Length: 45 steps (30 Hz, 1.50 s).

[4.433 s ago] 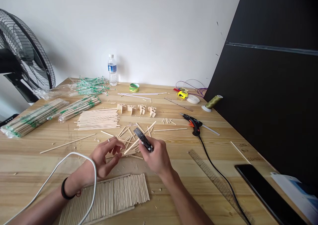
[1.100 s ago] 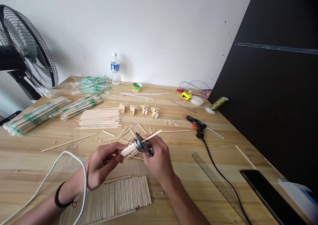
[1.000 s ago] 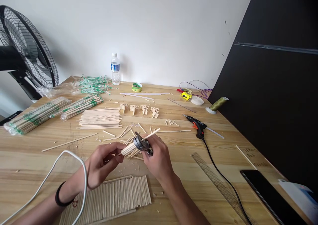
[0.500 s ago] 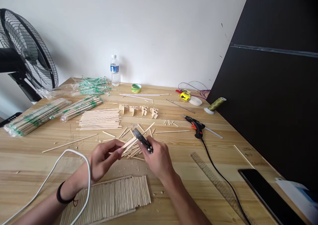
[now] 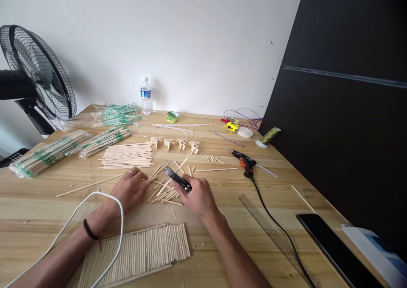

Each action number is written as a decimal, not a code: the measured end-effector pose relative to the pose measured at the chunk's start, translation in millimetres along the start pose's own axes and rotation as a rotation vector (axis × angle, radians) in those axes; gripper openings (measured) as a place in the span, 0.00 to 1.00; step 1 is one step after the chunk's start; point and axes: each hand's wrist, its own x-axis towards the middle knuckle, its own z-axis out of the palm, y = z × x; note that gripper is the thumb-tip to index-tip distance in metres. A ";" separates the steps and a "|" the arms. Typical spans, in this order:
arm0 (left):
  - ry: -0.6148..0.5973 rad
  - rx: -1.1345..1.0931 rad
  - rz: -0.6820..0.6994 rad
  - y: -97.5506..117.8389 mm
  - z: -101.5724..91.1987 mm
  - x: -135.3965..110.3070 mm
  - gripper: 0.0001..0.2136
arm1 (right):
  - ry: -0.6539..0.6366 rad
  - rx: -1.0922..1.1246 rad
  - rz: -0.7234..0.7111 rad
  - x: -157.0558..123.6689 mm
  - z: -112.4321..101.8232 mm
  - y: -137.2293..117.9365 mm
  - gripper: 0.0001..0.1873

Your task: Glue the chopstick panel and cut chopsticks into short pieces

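My right hand (image 5: 199,195) is closed around dark-handled pliers (image 5: 178,179), their metal head pointing up and left over a loose heap of cut wooden sticks (image 5: 168,192). Palm down at the left side of that heap is my left hand (image 5: 130,190), its fingers bent around the ends of a few thin sticks (image 5: 150,179). Its fingertips are partly hidden. Closer to me lies a flat panel of sticks (image 5: 143,250) joined side by side, partly under the left forearm and a white cable (image 5: 121,220).
Behind the heap are a row of long sticks (image 5: 127,156) and several small stick assemblies (image 5: 168,143). A glue gun (image 5: 244,161), clear ruler (image 5: 270,228) and phone (image 5: 330,245) lie right. Wrapped stick bundles (image 5: 51,152), a bottle (image 5: 146,97) and a fan (image 5: 41,72) stand left.
My left hand has turned palm down and lowered the sticks from the pliers to the left of the heap. The right hand with the pliers has shifted slightly left. The view has tilted a little.
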 end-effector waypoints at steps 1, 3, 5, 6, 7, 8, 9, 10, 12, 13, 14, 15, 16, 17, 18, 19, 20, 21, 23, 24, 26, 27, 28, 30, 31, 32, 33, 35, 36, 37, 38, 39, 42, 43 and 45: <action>-0.001 0.002 0.006 -0.8 1.0 -0.1 0.12 | -0.003 0.039 0.020 0.9 -2.4 0.3 0.22; -0.011 0.013 0.013 -1.2 2.9 -0.9 0.11 | 0.015 0.121 0.082 2.4 -7.8 2.5 0.25; -0.028 0.031 0.013 -1.1 4.7 -1.8 0.10 | 0.060 0.180 0.156 3.6 -12.6 6.5 0.28; -0.038 0.038 0.010 -1.2 5.5 -2.2 0.10 | 0.086 0.193 0.186 4.1 -14.4 8.7 0.28; -0.048 0.043 0.005 -1.2 6.1 -2.5 0.10 | 0.109 0.197 0.205 4.7 -15.5 10.8 0.29; -0.056 0.044 -0.001 -1.3 6.5 -2.7 0.10 | 0.125 0.192 0.212 5.3 -16.0 12.5 0.28; -0.061 0.045 -0.008 -1.4 6.7 -2.8 0.10 | 0.135 0.182 0.211 5.9 -16.1 13.6 0.28; -0.066 0.045 -0.015 -1.4 6.7 -2.9 0.10 | 0.139 0.172 0.208 6.6 -15.8 14.1 0.28; -0.076 0.044 -0.030 -1.2 6.6 -3.0 0.10 | 0.126 0.153 0.205 7.9 -15.1 13.4 0.28; -0.082 0.045 -0.035 -1.1 6.5 -3.1 0.10 | 0.110 0.148 0.207 8.5 -14.9 12.4 0.28; -0.086 0.046 -0.039 -1.0 6.4 -3.3 0.10 | 0.091 0.144 0.210 9.1 -14.9 11.3 0.28; -0.089 0.048 -0.040 -1.0 6.4 -3.4 0.10 | 0.074 0.141 0.210 9.5 -15.2 10.1 0.28; -0.090 0.050 -0.038 -1.1 6.6 -3.5 0.10 | 0.062 0.139 0.206 9.8 -15.6 9.1 0.28; -0.088 0.051 -0.035 -1.3 6.8 -3.6 0.09 | 0.057 0.136 0.199 10.0 -16.2 8.4 0.28; -0.086 0.052 -0.030 -1.4 7.1 -3.6 0.09 | 0.059 0.133 0.195 10.0 -16.7 8.1 0.27; -0.081 0.053 -0.024 -1.6 7.5 -3.6 0.09 | 0.063 0.131 0.193 9.8 -17.1 8.2 0.27; -0.074 0.054 -0.019 -1.7 7.9 -3.6 0.09 | 0.068 0.128 0.196 9.6 -17.3 8.6 0.27; -0.067 0.055 -0.014 -1.8 8.3 -3.7 0.09 | 0.070 0.126 0.199 9.3 -17.2 9.3 0.27; -0.052 0.056 -0.006 -1.8 8.9 -3.8 0.08 | 0.064 0.120 0.190 8.4 -16.2 11.1 0.25; -0.047 0.055 -0.004 -1.8 9.1 -3.9 0.08 | 0.053 0.115 0.175 7.9 -15.3 12.0 0.23; -0.051 0.049 -0.007 -2.0 9.4 -4.3 0.08 | 0.034 0.098 0.132 6.7 -13.4 13.1 0.20; -0.058 0.048 -0.012 -2.3 9.5 -4.5 0.08 | 0.029 0.089 0.114 6.1 -12.5 13.3 0.20; -0.068 0.049 -0.017 -2.7 9.6 -4.6 0.09 | 0.028 0.083 0.104 5.7 -11.7 13.3 0.19; -0.082 0.055 -0.025 -3.6 9.9 -4.6 0.09 | 0.033 0.091 0.109 5.3 -11.1 12.9 0.20; -0.081 0.056 -0.027 -4.0 9.8 -4.4 0.09 | 0.036 0.103 0.119 5.3 -11.1 12.6 0.20; -0.073 0.053 -0.027 -3.9 9.5 -4.1 0.09 | 0.042 0.116 0.131 5.6 -11.4 12.3 0.21; -0.057 0.046 -0.026 -3.4 8.8 -3.6 0.09 | 0.049 0.123 0.139 5.9 -11.7 12.0 0.22; -0.007 0.017 -0.029 -0.4 5.8 -2.4 0.09 | 0.064 0.117 0.136 6.5 -11.9 11.4 0.25; 0.023 -0.004 -0.034 2.2 3.4 -1.8 0.09 | 0.068 0.105 0.127 6.8 -11.7 11.0 0.26; 0.055 -0.028 -0.044 5.5 0.6 -1.3 0.09 | 0.067 0.091 0.118 6.9 -11.0 10.5 0.27; 0.089 -0.052 -0.054 9.4 -2.5 -1.1 0.10 | 0.061 0.077 0.111 7.0 -9.9 10.0 0.27; 0.124 -0.078 -0.064 13.5 -5.6 -1.1 0.10 | 0.054 0.059 0.110 7.0 -8.3 9.3 0.27; 0.233 -0.151 -0.063 25.2 -12.8 -3.2 0.11 | 0.023 -0.024 0.115 7.9 -1.6 7.3 0.28; 0.261 -0.173 -0.056 28.1 -14.1 -4.3 0.10 | 0.015 -0.057 0.114 8.5 0.7 6.7 0.29; 0.287 -0.203 -0.033 31.8 -14.7 -6.6 0.11 | 0.002 -0.107 0.109 9.9 3.8 5.8 0.30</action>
